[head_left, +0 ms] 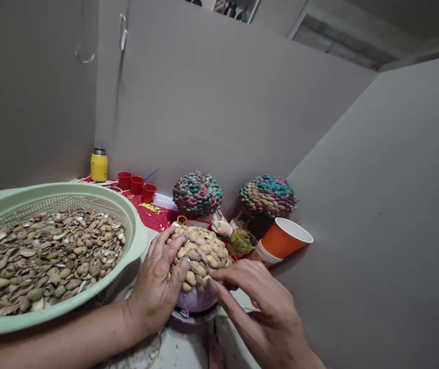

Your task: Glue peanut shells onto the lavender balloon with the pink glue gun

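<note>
A rounded form covered with glued peanut shells sits low in the middle, its pale purple underside showing below. My left hand lies against its left side with the fingers spread over the shells. My right hand reaches in from the right, fingertips pinched at the form's lower right edge; whether a shell is between them is hidden. A pale green colander heaped with loose shells stands at the left, beside my left forearm.
Two painted shell-covered domes stand behind. A stack of orange paper cups lies tipped at the right. Further back are three small red cups, a yellow jar and a red mat. Grey walls close in on all sides.
</note>
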### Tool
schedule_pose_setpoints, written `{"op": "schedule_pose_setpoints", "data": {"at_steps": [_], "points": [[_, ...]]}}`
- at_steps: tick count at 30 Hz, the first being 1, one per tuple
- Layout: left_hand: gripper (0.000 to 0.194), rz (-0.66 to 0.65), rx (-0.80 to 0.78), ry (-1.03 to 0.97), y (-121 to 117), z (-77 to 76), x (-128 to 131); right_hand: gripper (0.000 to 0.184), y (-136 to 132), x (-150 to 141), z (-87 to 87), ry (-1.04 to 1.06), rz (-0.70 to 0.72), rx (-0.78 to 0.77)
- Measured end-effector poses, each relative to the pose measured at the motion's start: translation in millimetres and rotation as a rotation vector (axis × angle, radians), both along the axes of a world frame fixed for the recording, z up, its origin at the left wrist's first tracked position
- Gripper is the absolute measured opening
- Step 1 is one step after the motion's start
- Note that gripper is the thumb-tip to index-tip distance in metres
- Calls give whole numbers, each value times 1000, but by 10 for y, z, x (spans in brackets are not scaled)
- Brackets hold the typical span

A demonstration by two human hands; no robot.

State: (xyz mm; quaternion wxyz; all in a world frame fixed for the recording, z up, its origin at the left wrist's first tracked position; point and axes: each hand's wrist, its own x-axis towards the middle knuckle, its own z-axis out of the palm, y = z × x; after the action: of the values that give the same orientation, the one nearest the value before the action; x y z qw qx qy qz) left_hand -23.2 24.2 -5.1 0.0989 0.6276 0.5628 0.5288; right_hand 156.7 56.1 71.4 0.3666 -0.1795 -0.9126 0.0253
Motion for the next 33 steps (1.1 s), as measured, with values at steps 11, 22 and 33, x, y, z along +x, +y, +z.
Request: {"op": "schedule_pose_setpoints", "data": {"at_steps": [11, 22, 33], "points": [[42, 3, 13, 16, -7, -44, 3, 11, -95, 27, 36, -121, 1, 122], [43, 10, 10, 30, -10, -33, 14, 23, -65, -65, -94, -133, -52, 209], [45, -6, -3, 49, -19, -20, 4, 18, -88, -9, -8, -137, -58, 168]]}}
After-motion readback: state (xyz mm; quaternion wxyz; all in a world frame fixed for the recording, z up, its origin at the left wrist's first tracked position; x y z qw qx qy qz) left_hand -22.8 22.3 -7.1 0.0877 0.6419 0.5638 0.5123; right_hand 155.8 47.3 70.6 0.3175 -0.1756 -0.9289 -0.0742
